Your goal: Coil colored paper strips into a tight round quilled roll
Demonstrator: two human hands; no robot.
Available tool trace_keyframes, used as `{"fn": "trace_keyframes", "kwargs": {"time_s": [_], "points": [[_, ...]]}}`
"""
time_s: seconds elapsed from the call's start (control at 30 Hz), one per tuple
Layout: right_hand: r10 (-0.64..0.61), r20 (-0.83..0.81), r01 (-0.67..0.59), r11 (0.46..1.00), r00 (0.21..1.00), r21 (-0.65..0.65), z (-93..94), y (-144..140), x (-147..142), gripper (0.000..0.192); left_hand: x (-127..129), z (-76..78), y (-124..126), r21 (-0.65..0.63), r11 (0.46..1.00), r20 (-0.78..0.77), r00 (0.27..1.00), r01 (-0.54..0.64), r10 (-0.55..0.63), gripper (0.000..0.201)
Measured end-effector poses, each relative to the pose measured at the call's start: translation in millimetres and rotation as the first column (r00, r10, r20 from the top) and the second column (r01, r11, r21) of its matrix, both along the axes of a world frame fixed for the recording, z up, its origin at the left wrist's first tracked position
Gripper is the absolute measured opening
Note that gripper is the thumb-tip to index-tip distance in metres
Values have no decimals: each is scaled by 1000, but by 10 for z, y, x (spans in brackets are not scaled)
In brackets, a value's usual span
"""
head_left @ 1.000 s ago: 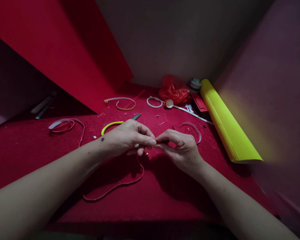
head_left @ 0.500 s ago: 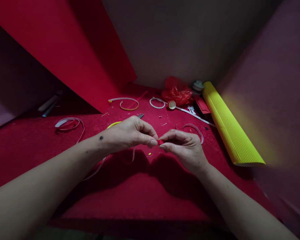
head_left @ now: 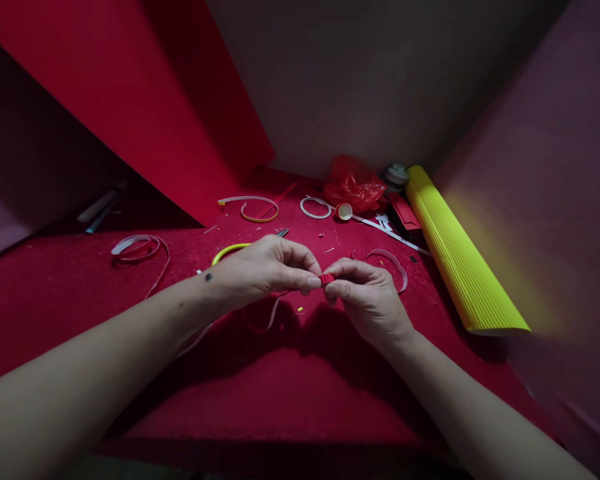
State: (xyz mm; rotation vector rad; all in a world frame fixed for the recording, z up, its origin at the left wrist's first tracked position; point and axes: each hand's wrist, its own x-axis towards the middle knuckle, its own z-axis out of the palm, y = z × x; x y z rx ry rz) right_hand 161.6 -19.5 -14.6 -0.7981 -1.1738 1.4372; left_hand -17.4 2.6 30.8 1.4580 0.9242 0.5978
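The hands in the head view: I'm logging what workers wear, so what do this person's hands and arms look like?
Both forearms are bare, with no sleeves in view. The left hand and right hand wear no gloves, and no rings or watch show. A small dark round mark sits near the left wrist, with a fainter one further up that forearm. Fingernails look short and unpainted.

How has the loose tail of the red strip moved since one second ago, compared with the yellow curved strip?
Yes. The red strip is pinched between the left hand and right hand; its tail has drawn up off the felt, nearer the yellow curved strip.

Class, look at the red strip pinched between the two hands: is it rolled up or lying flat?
Partly rolled: a tight red coil sits between the fingertips, its loose tail trailing below.
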Motion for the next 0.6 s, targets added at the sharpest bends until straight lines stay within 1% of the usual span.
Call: {"fn": "trace_keyframes", "kwargs": {"time_s": [0.13, 0.23, 0.33, 0.5, 0.57, 0.6], "points": [[-36, -65, 37, 999, 997, 14, -13, 8, -43, 18, 15, -82, 13, -48, 999, 60, 998, -20, 23, 13], [-27, -113, 23, 999, 993, -41, -18, 10, -67, 16, 31, -151, 12, -90, 996, 120, 993, -4, 15, 16], [2, -145, -9, 999, 989, -54, -26, 7, -81, 15, 44, -180, 2, -111, 994, 145, 989, 15, 1, 15], [60, -181, -64, 998, 982, -20, -58, 30, -70, 17, 45, -169, -2, -106, 994, 184, 983, 12, 8, 15], [72, -141, -69, 997, 987, 27, -60, 50, -39, 16, 41, -160, 1, -102, 995, 168, 986, 4, 13, 13], [72, -96, -66, 995, 993, 72, -53, 60, -16, 15, 39, -155, 1, -99, 995, 156, 988, -2, 18, 13]]}}
